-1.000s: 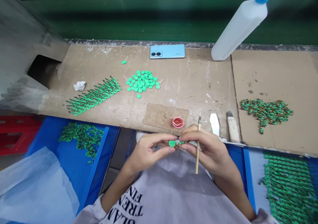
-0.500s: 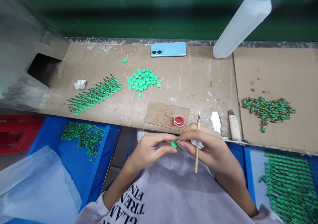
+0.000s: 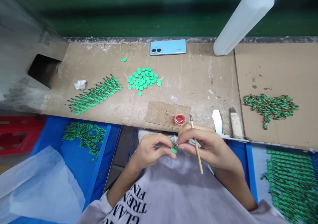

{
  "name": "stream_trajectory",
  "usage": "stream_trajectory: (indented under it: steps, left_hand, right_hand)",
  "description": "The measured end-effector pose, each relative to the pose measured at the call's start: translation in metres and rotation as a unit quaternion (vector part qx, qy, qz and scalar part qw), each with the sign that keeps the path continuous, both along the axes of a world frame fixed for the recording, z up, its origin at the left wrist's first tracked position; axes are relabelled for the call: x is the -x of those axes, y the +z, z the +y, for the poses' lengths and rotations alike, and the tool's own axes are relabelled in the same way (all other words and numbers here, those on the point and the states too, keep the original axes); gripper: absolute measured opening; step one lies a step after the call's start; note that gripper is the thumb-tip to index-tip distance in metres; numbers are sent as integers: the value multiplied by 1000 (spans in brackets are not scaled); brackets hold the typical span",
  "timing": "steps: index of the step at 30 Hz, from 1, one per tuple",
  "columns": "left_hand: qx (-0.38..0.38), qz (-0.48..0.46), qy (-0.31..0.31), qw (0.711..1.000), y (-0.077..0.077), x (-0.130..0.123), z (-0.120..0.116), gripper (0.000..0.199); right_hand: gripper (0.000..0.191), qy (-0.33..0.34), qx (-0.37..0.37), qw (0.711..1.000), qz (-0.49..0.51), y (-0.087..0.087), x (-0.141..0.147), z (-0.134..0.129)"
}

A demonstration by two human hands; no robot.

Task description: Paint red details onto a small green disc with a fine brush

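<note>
My left hand (image 3: 150, 151) pinches a small green disc (image 3: 173, 150) between thumb and fingers, close to my shirt. Against it, the thumb and fingertips of my right hand (image 3: 211, 148) are closed on a tiny dark and gold piece at the disc's top; its details are too small to make out. A thin paintbrush (image 3: 199, 156) with a pale wooden handle also rests in my right hand, its dark tip pointing up and away. Just beyond my fingers stands a small cup of red liquid (image 3: 180, 119) on a stained cardboard scrap (image 3: 159, 113).
Loose green discs (image 3: 141, 79) lie behind, with rows of discs bearing upright pieces (image 3: 95, 96) to the left. A phone (image 3: 168, 47), a white bottle (image 3: 242, 22), a flat blade (image 3: 217, 120) and small green-gold pieces (image 3: 273, 107) are around. Blue trays (image 3: 98, 164) flank me.
The green disc has tipped, showing more edge-on, and sits slightly lower. The brush has swung so its tip leans left toward the red cup. Both hands keep their pinch.
</note>
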State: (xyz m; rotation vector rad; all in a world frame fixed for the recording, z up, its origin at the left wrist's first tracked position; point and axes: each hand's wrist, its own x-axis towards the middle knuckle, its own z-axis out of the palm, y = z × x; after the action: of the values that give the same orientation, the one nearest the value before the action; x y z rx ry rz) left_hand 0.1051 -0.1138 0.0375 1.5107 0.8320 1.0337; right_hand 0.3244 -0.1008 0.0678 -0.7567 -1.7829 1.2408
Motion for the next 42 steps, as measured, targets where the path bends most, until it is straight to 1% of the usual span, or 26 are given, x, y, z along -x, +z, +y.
stream_trajectory:
  steps: [5, 7, 10, 13, 17, 23, 25, 30, 32, 38, 42]
  left_hand:
    - [-38, -67, -12, 997, -9, -2, -1, 19]
    - [-53, -97, -15, 994, -11, -4, 0, 17]
    - [-62, -117, -8, 991, -12, -6, 0, 17]
    - [-56, -124, 2, 991, -12, -8, -1, 17]
    - [-51, -142, 16, 988, -10, -10, -1, 15]
    - [-49, -161, 7, 986, -4, -13, -1, 5]
    - [-56, -154, 7, 987, -4, -13, 1, 5]
    - [-104, -129, 20, 986, -4, -12, 5, 12]
    - [-104, -136, 22, 985, -5, -14, 5, 14]
    - [-78, -196, 27, 977, -7, -19, -2, 15]
    - [-92, -182, 18, 979, -5, -17, -5, 15]
  right_hand:
    - [10, 10, 43, 998, 38, -5, 4, 0]
    - [12, 17, 62, 996, 54, -8, 5, 0]
    - [14, 24, 80, 994, 76, -11, 8, 1]
    - [16, 29, 80, 992, 88, -11, 9, 2]
    - [12, 48, 81, 988, 125, -11, 10, 4]
    - [10, 41, 92, 982, 160, -13, 12, 4]
    - [9, 36, 89, 982, 161, -14, 12, 4]
    - [12, 39, 72, 987, 140, -13, 10, 3]
    - [14, 39, 75, 987, 134, -12, 9, 3]
    - [14, 42, 99, 985, 134, -11, 9, 1]
    - [15, 35, 84, 989, 116, -6, 9, -1]
